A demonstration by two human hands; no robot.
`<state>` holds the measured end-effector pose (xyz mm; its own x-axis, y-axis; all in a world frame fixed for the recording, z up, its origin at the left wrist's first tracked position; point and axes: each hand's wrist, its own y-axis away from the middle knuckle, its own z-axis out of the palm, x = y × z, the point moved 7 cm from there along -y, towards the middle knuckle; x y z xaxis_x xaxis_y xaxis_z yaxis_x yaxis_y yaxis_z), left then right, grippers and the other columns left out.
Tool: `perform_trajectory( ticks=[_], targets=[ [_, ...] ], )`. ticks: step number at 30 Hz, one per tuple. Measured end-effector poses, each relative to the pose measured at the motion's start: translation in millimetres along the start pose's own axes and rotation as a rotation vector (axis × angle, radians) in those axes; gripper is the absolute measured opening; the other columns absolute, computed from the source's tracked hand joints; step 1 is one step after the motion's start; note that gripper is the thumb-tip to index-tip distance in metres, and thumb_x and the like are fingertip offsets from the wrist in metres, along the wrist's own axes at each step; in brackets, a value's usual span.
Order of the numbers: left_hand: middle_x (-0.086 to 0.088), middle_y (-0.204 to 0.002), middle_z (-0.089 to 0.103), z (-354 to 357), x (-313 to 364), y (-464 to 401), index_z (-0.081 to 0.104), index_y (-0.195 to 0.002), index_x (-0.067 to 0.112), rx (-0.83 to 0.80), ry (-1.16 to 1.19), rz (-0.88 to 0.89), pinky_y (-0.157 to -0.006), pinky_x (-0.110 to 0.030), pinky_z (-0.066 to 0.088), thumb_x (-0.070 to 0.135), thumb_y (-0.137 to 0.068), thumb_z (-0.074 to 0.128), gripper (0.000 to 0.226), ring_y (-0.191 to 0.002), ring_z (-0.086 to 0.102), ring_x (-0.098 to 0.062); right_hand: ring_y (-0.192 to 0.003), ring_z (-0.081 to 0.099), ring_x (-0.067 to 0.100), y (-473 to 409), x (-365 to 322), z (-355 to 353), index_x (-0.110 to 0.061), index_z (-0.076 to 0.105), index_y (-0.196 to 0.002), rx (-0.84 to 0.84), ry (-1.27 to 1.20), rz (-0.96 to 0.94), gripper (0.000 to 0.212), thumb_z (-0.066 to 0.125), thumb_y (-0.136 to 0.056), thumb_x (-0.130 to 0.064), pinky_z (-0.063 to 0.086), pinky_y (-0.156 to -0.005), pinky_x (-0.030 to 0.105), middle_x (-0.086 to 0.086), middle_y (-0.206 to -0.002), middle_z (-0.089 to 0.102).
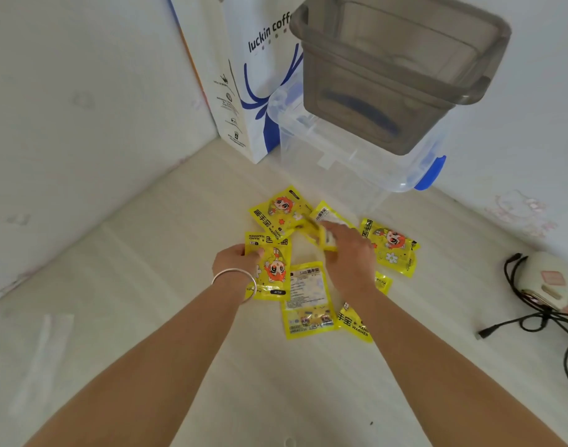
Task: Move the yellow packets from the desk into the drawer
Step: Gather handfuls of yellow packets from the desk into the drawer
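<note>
- The table (147, 317) carries the whole scatter of hand-warmer packets at its centre, within easy reach of both arms.
- The smoky grey drawer (389, 69) juts open at one o'clock above a clear storage box (356, 162), ready to receive them.
- The left hand (235, 261), at nine o'clock of the pile, has its fingers clamped on a face-up packet (271, 269), seemingly gathering.
- The right hand (348, 253) pinches a blurred, folded packet (318, 235) off the surface.

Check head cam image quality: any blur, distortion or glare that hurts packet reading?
Head view: strong wide-angle bend at the edges; light flat and even, shadows faint. Motion blur on the right hand and the packet it lifts. The left hand packet print is readable. Mild sheen on the grey bin, no harsh glare.
</note>
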<state>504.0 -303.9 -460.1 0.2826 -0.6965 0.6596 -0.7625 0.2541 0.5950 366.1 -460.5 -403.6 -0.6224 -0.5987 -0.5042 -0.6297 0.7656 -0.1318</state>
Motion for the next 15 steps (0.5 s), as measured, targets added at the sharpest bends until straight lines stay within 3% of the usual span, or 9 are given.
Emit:
perform_trajectory(
  ticks=[2,4,5,7,10,15],
  targets=[
    [-0.009,-0.085,0.067,0,-13,6,0.073,-0.1,0.015,-0.024,0.067,-0.063,-0.086,-0.036,0.054,0.027,-0.084,0.066,0.022,-0.085,0.067,-0.03,-0.096,0.063,0.032,5,15,-9,-0.014,0.056,-0.127,-0.052,-0.229,0.291,0.04,0.061,-0.089,-0.026,0.048,-0.077,0.036,0.011,-0.111,0.068],
    [-0.012,-0.087,0.068,2,-23,13,0.073,-0.101,0.012,-0.033,0.068,-0.111,-0.091,-0.041,0.053,0.028,-0.085,0.064,0.024,-0.091,0.068,-0.032,-0.084,0.062,0.026,18,34,-5,-0.018,0.062,-0.11,-0.145,-0.54,0.563,0.026,0.061,-0.089,-0.033,0.047,-0.069,0.031,0.008,-0.102,0.068],
    [-0.013,-0.089,0.069,4,-25,16,0.073,-0.1,0.011,-0.037,0.011,-0.118,-0.09,-0.038,0.053,0.029,-0.087,0.061,0.025,-0.09,0.068,-0.032,-0.085,0.061,0.023,29,42,3,-0.021,0.064,-0.101,-0.2,-0.665,0.687,0.019,0.062,-0.088,-0.035,0.047,-0.072,0.031,0.006,-0.099,0.066],
    [-0.015,-0.097,0.071,10,-24,25,0.072,-0.098,0.007,-0.029,-0.106,-0.091,-0.085,-0.033,0.049,0.031,-0.091,0.054,0.031,-0.086,0.064,-0.03,-0.105,0.059,0.025,54,46,17,-0.021,0.065,-0.108,-0.31,-0.823,0.877,0.032,0.067,-0.083,-0.041,0.045,-0.094,0.041,0.003,-0.109,0.064],
    [-0.019,-0.102,0.07,21,-19,38,0.069,-0.097,0.004,-0.005,-0.148,-0.036,-0.084,-0.037,0.047,0.03,-0.093,0.049,0.033,-0.096,0.063,-0.034,-0.118,0.057,0.029,75,48,36,-0.019,0.063,-0.118,-0.363,-0.954,0.951,0.055,0.074,-0.072,-0.045,0.04,-0.105,0.053,0.006,-0.121,0.065],
    [-0.015,-0.108,0.067,34,-13,62,0.068,-0.102,0.009,0.026,-0.209,0.048,-0.077,-0.032,0.041,0.021,-0.095,0.046,0.026,-0.104,0.06,-0.034,-0.106,0.062,0.028,84,40,41,-0.02,0.065,-0.113,-0.358,-0.888,0.889,0.052,0.072,-0.067,-0.045,0.047,-0.099,0.048,0.005,-0.111,0.069]
  ],
)
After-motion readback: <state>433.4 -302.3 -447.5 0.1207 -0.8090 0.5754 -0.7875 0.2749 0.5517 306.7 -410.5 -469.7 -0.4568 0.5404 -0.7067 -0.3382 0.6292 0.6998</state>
